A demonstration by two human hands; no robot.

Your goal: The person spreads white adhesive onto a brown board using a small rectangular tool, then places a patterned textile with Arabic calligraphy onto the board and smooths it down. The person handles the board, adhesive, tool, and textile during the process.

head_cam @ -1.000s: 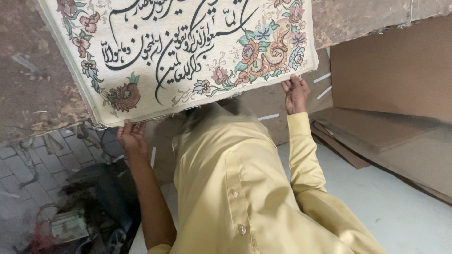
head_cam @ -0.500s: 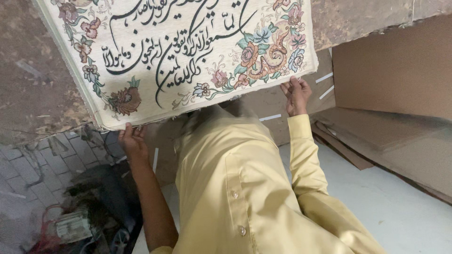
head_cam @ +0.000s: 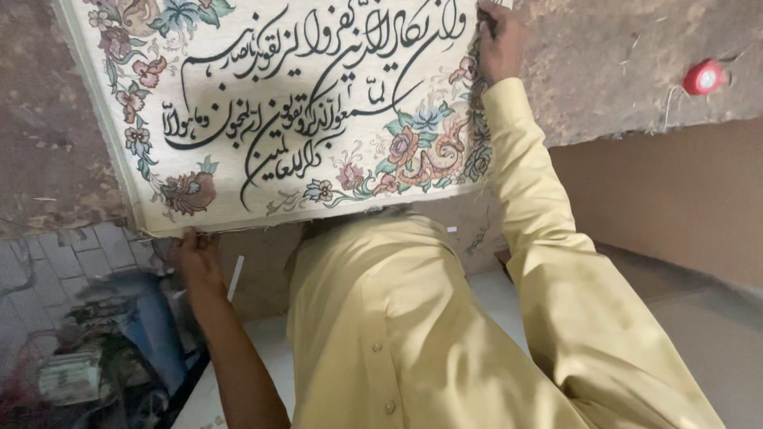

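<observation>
A cream woven tapestry [head_cam: 302, 119] with black calligraphy and a floral border hangs flat against a rough brown wall [head_cam: 612, 71]. My left hand [head_cam: 195, 256], on a bare forearm, grips the tapestry's lower left corner from beneath. My right hand [head_cam: 499, 38], in a yellow sleeve, reaches high and closes on the tapestry's right edge near the top of the view. The front of my yellow buttoned garment [head_cam: 397, 334] fills the lower middle.
A small red round object [head_cam: 703, 77] sticks to the wall at the upper right. Brown cardboard sheets [head_cam: 668, 206] lean against the wall on the right, above a pale floor [head_cam: 715, 349]. Dark clutter and a blue item [head_cam: 151, 334] lie at the lower left on paving bricks [head_cam: 48, 254].
My right hand has climbed from the tapestry's lower right corner to high on its right edge. The left hand stays at the lower left corner. The view has swung right and closer.
</observation>
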